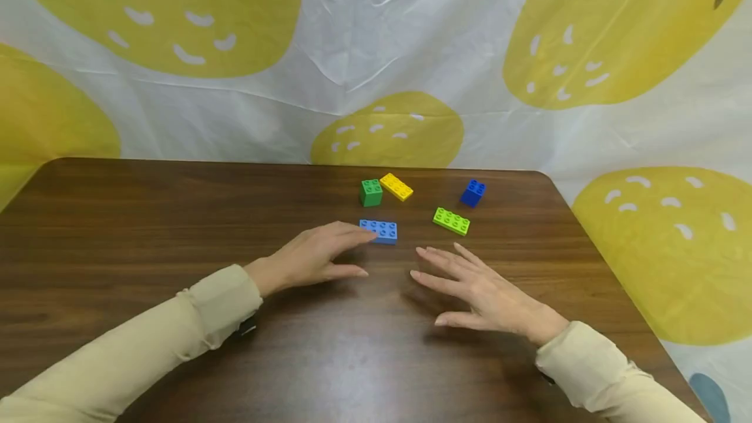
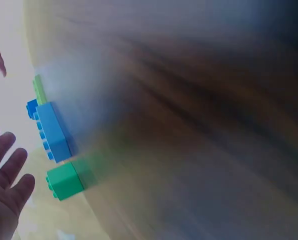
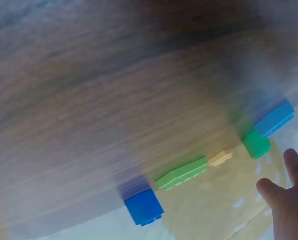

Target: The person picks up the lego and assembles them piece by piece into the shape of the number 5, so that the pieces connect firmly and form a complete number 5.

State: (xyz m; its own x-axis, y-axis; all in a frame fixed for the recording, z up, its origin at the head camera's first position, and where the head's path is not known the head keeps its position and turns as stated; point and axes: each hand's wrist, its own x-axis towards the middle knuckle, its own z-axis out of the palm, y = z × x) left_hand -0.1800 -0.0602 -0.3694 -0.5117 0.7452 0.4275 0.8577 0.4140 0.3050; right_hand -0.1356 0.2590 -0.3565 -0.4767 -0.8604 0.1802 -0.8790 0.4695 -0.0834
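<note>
My left hand (image 1: 367, 253) lies low over the brown table (image 1: 147, 227), fingers straight and holding nothing. Its fingertips (image 1: 369, 235) reach the left end of a flat light blue brick (image 1: 379, 230); contact is unclear. In the left wrist view this brick (image 2: 54, 132) lies just beyond my fingers (image 2: 9, 170), beside a green square brick (image 2: 65, 181). My right hand (image 1: 425, 297) hovers open with spread fingers, short of a flat lime brick (image 1: 451, 220). The right wrist view shows the lime brick (image 3: 181, 173) and a dark blue brick (image 3: 144, 206).
A green square brick (image 1: 371, 192) and a flat yellow brick (image 1: 396, 187) lie together farther back. A dark blue brick (image 1: 472, 192) sits to their right. The table's far edge meets a white cloth with yellow shapes (image 1: 382, 51); its right edge (image 1: 605, 260) is near.
</note>
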